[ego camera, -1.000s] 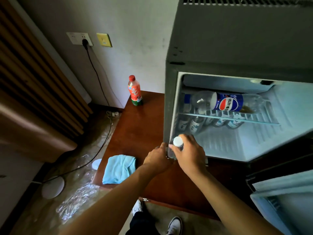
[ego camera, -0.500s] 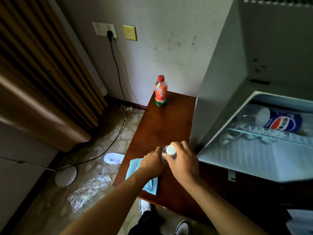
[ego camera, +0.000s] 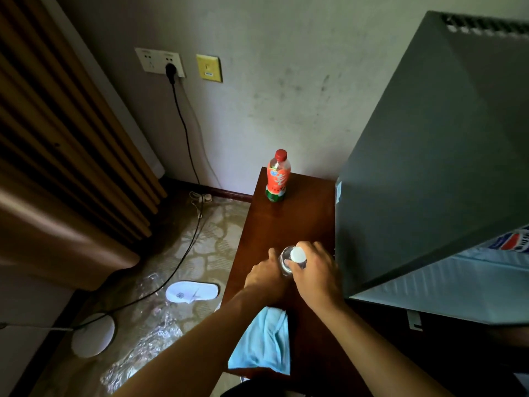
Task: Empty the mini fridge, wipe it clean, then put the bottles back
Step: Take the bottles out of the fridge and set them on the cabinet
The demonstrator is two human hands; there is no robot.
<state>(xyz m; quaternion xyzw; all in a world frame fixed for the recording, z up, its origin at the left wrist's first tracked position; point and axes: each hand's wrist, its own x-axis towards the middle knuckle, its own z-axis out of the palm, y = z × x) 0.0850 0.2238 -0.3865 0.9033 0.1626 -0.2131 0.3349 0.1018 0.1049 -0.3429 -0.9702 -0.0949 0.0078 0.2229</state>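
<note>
From the head view, emptying is only partly done: a red bottle (ego camera: pixel 277 176) stands on the desk (ego camera: pixel 303 222), while a blue-labelled bottle (ego camera: pixel 512 242) lies inside the fridge (ego camera: pixel 429 156). Wiping hasn't begun, I'd say; the cloth (ego camera: pixel 263 342) lies at the desk's near edge. Both hands, left (ego camera: pixel 264 275) and right (ego camera: pixel 313 270), grip a clear bottle (ego camera: pixel 289 260) beside the fridge, upright, white cap pointing up at the camera.

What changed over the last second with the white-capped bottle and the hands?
Both hands, left hand and right hand, carried the clear bottle out of the fridge mouth and leftward over the wooden table, beside the fridge. Neither hand let go. The red-capped bottle and blue cloth stayed put.
</note>
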